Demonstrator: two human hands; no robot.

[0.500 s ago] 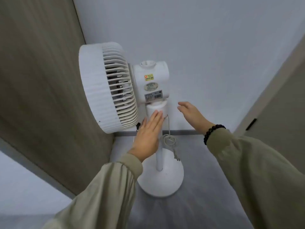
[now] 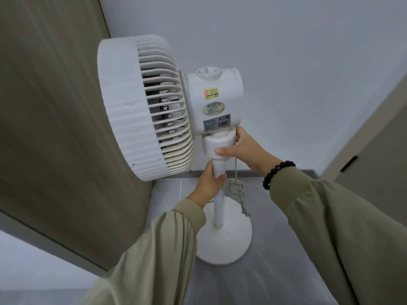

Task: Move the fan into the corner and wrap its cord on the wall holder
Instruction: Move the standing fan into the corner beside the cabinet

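The white fan (image 2: 213, 102) stands on the grey floor (image 2: 275, 271) in the corner, with its head next to the wood panel (image 2: 55, 128). Its cord (image 2: 236, 186) hangs coiled beside the pole (image 2: 219, 208). Your left hand (image 2: 208, 182) grips that pole. Your right hand (image 2: 244, 148) clasps the neck collar (image 2: 217, 143) above.

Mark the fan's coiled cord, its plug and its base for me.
coiled cord (image 2: 236, 186): head view, on the looped bundle.
plug (image 2: 244, 209): head view, on the plug body above the prongs.
base (image 2: 235, 245): head view, on the bare top of the round foot.
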